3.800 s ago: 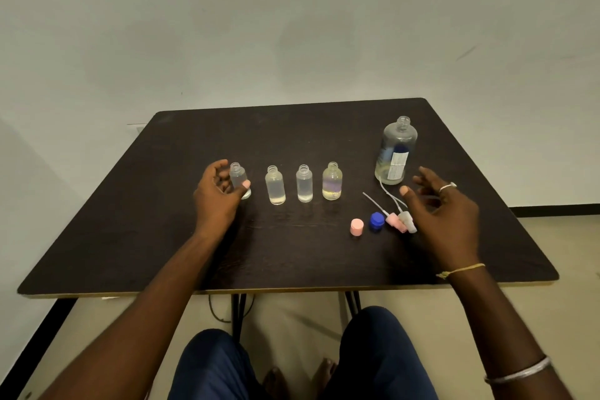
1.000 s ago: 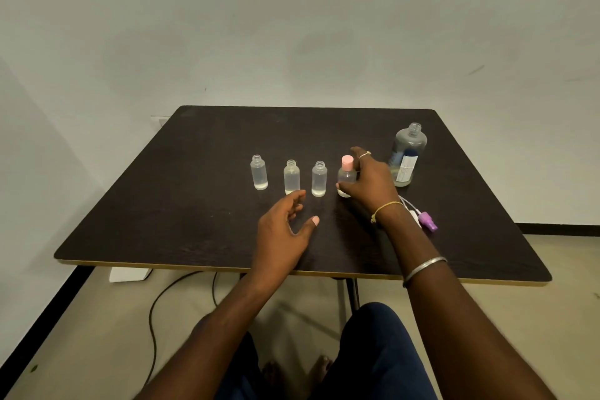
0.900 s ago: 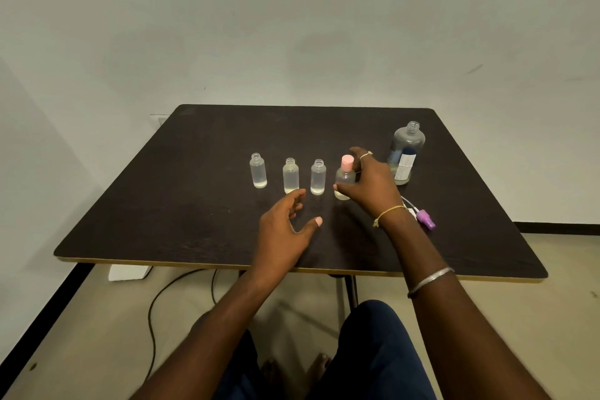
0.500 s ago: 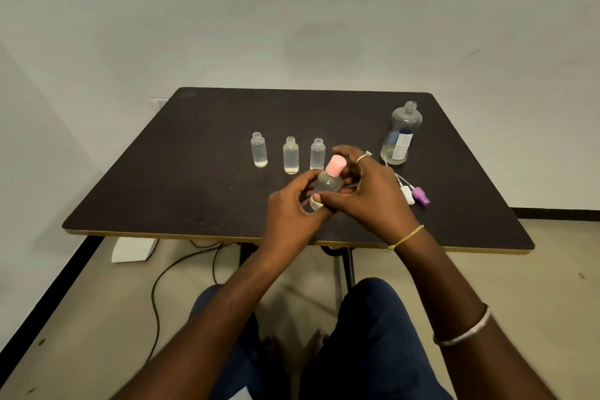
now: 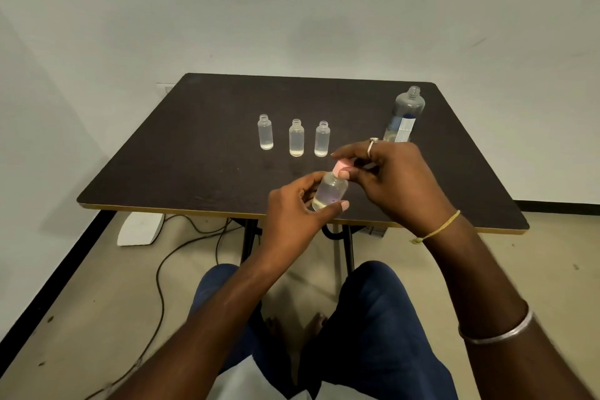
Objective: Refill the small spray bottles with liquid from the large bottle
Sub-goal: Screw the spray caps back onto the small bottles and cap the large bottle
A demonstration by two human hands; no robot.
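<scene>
The left hand (image 5: 292, 204) holds a small bottle (image 5: 329, 193) tilted above the table (image 5: 194, 172). The right hand (image 5: 389, 178) pinches its pink cap (image 5: 340, 167). Three open small bottles (image 5: 296, 138) stand behind, the big bottle (image 5: 404, 115) to the right.

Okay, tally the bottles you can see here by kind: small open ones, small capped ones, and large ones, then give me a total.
Small open bottles: 3
Small pink-capped bottle: 1
Large bottle: 1
Total: 5
</scene>
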